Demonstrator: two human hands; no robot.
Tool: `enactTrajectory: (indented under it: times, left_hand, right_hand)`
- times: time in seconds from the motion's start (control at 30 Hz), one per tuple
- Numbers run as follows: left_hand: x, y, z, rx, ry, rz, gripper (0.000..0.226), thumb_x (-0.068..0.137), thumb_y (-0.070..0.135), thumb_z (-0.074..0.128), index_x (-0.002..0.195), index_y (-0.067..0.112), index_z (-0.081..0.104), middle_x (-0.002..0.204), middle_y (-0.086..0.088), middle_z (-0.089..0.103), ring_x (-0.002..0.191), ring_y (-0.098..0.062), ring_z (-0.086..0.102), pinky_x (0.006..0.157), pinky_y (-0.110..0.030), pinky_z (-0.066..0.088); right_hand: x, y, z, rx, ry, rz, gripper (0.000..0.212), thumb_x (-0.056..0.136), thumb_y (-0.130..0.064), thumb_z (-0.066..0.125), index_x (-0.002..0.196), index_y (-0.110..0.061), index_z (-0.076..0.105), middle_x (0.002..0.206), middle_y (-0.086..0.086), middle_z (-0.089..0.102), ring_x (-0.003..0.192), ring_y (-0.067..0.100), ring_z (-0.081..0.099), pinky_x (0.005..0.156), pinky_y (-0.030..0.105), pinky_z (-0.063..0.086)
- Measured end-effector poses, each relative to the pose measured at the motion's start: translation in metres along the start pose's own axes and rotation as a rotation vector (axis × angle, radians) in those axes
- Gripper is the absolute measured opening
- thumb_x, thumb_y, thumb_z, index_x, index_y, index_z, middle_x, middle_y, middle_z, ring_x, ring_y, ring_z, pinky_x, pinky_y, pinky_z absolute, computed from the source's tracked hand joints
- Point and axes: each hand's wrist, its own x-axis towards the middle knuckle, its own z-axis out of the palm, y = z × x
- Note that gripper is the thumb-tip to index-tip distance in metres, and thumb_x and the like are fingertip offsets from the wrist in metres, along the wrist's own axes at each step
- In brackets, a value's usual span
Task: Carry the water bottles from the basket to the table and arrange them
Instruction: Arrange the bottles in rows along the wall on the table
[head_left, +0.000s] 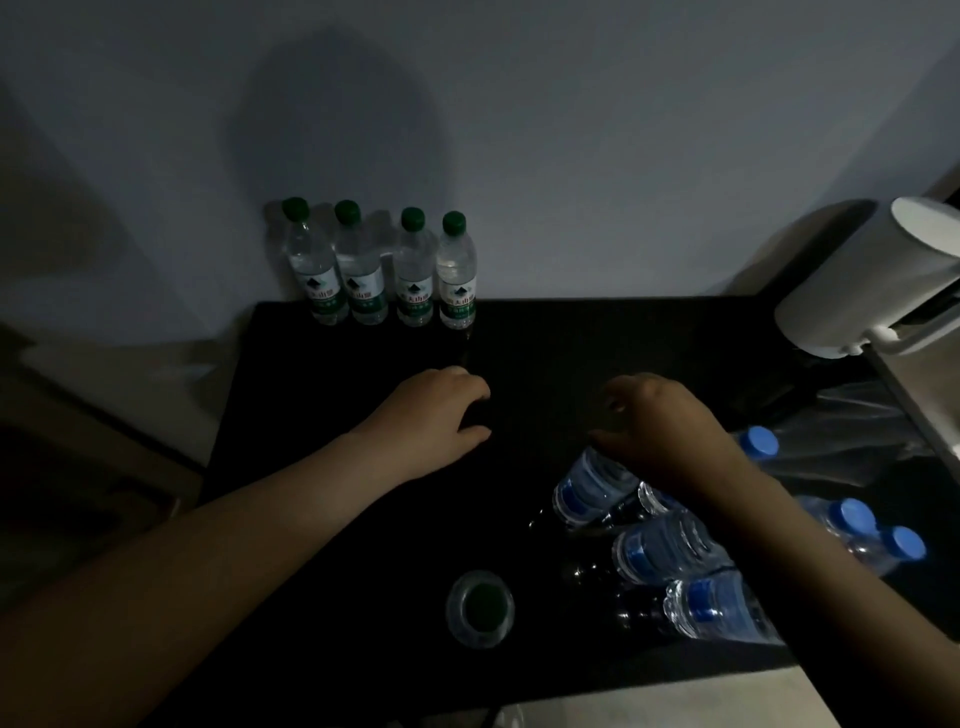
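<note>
Several green-capped water bottles (382, 270) stand upright in a row at the back edge of the black table (597, 338). One more green-capped bottle (480, 608) stands near the front, seen from above. My right hand (660, 431) grips the top of a blue-labelled bottle (592, 488) standing at the right. Two more blue-labelled bottles (665, 545) stand in front of it. My left hand (441, 410) rests mid-table with curled fingers; the dark hides whether it holds anything.
A white cylindrical appliance (857, 280) overhangs the table's right back corner. Blue-capped bottles (852, 514) lie at the far right beside crumpled clear plastic (857, 431). A wall stands right behind the table. The floor lies to the left.
</note>
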Motion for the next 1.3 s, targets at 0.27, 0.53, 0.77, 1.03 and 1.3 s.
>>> enactTrajectory:
  times: [0.27,0.53,0.77,1.03,1.3]
  left_hand:
    - [-0.046,0.031,0.023,-0.021,0.012,-0.05,0.04,0.09,0.039,0.058,0.125,0.02,0.055,0.122,0.001,0.055,0.109,-0.014,0.054,0.093,-0.031,0.047]
    - [-0.1,0.052,0.042,-0.066,-0.044,-0.095,0.046,0.081,0.057,0.059,0.118,0.029,0.058,0.112,0.013,0.056,0.099,-0.003,0.055,0.084,-0.023,0.049]
    - [-0.125,0.069,0.058,-0.063,-0.052,-0.104,0.029,0.075,0.048,0.067,0.096,0.027,0.064,0.097,0.01,0.055,0.084,-0.004,0.056,0.077,-0.03,0.052]
    - [-0.121,0.072,0.063,-0.111,-0.01,-0.153,0.021,0.072,0.032,0.071,0.087,0.02,0.063,0.092,0.005,0.051,0.08,-0.012,0.055,0.074,-0.036,0.052]
    - [-0.11,0.059,0.049,-0.142,-0.051,-0.171,0.019,0.068,0.031,0.072,0.084,0.024,0.064,0.09,0.008,0.051,0.078,-0.008,0.055,0.07,-0.029,0.051]
  right_hand:
    - [-0.016,0.021,0.024,-0.001,0.081,-0.09,0.025,0.078,-0.033,0.069,0.099,-0.022,0.06,0.089,-0.005,0.048,0.073,0.009,0.045,0.054,0.018,0.03]
    - [-0.02,0.035,0.044,0.019,0.098,-0.114,0.026,0.082,-0.026,0.065,0.106,-0.016,0.059,0.096,0.002,0.056,0.078,0.013,0.05,0.064,0.024,0.044]
    - [-0.021,0.03,0.043,-0.007,0.123,-0.093,0.029,0.083,-0.022,0.066,0.109,-0.011,0.061,0.103,0.01,0.058,0.092,0.026,0.059,0.076,0.04,0.054]
    - [-0.023,0.036,0.045,0.1,0.148,-0.063,0.029,0.076,-0.024,0.075,0.101,-0.016,0.063,0.091,-0.006,0.044,0.079,0.011,0.049,0.063,0.021,0.041]
    - [-0.033,0.034,0.037,0.17,0.095,-0.006,0.03,0.076,-0.026,0.074,0.102,-0.017,0.062,0.103,0.003,0.057,0.09,0.018,0.058,0.079,0.037,0.056]
